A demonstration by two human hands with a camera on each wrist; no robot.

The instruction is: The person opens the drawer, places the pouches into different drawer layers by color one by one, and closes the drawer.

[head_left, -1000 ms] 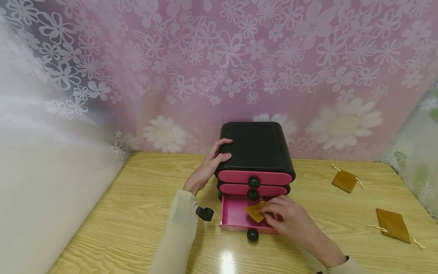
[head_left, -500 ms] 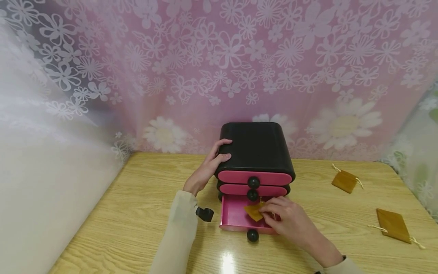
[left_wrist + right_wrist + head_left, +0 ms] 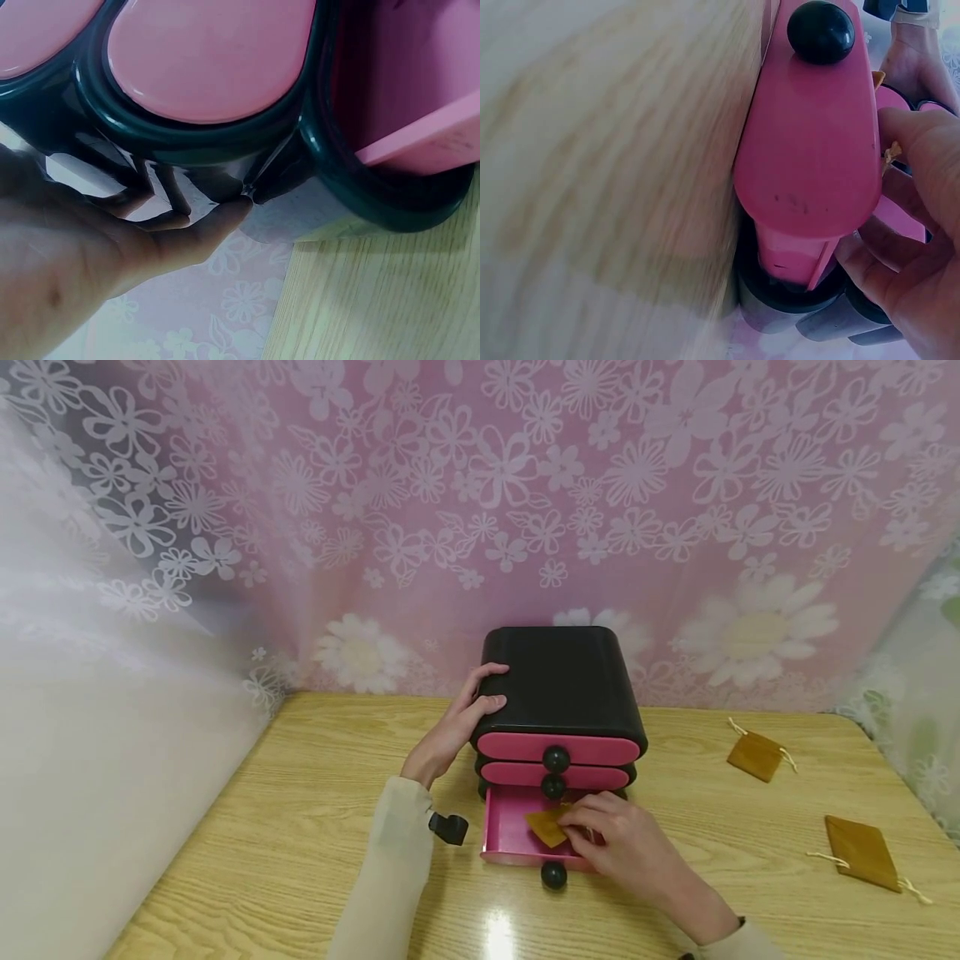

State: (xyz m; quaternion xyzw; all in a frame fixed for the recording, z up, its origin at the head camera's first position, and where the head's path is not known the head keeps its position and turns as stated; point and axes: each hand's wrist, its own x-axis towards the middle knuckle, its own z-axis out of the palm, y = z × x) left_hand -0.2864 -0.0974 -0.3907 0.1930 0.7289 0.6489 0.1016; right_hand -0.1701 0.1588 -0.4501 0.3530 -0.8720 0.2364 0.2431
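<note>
A black chest (image 3: 558, 677) with pink drawer fronts stands on the table, its bottom drawer (image 3: 501, 831) pulled out. My left hand (image 3: 447, 731) rests against the chest's left side, two fingertips over the edge of the top; in the left wrist view its fingers touch the glossy side wall. Over the drawer, my right hand (image 3: 626, 843) pinches a mustard-brown drawstring pouch (image 3: 543, 828) between thumb and fingers. The pouch's right part is hidden behind those fingers. In the right wrist view a bit of its cord (image 3: 892, 152) shows by the thumb, close beside the pink drawer front (image 3: 810, 142).
Two more brown drawstring pouches lie on the table to the right, one farther back (image 3: 756, 757) and one nearer (image 3: 862, 853). The two upper drawers (image 3: 517, 747) are closed, each with a round black knob. A flowered curtain (image 3: 465, 527) hangs behind the table.
My right hand has shifted a little to the left inside the drawer, carrying the pouch with it. The left hand and the chest stay where they were.
</note>
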